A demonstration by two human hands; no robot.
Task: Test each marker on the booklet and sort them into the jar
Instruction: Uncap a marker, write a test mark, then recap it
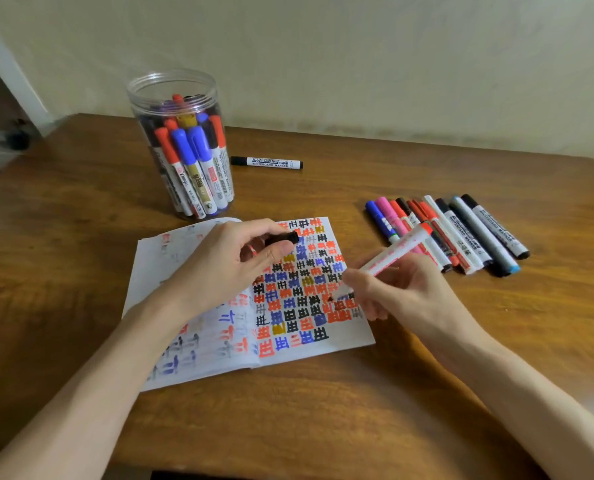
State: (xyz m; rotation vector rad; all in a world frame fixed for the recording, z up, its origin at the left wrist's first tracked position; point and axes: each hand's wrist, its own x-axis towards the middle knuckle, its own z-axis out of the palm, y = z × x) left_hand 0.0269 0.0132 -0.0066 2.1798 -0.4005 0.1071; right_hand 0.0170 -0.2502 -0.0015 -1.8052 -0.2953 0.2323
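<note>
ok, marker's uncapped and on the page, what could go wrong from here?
1. The marker in the right hand has its tip among dense marks on the booklet; a new stroke may overlap old ones and be hard to judge.
2. Its rear end hangs over the row of loose markers; a swing could scatter them.
3. The jar looks crowded, and the left hand, pinching the cap, may not steady it.

The booklet (288,317) lies open on the table (323,410) before the person. Behind it, slightly left, stands the jar (172,86) with markers (191,161) inside; one loose marker (267,162) lies just right of the jar. A row of markers (461,233) lies right of the booklet. Over its pages, the left hand (226,265) holds a cap (283,238), the right hand (403,292) an uncapped marker (392,252).
</note>
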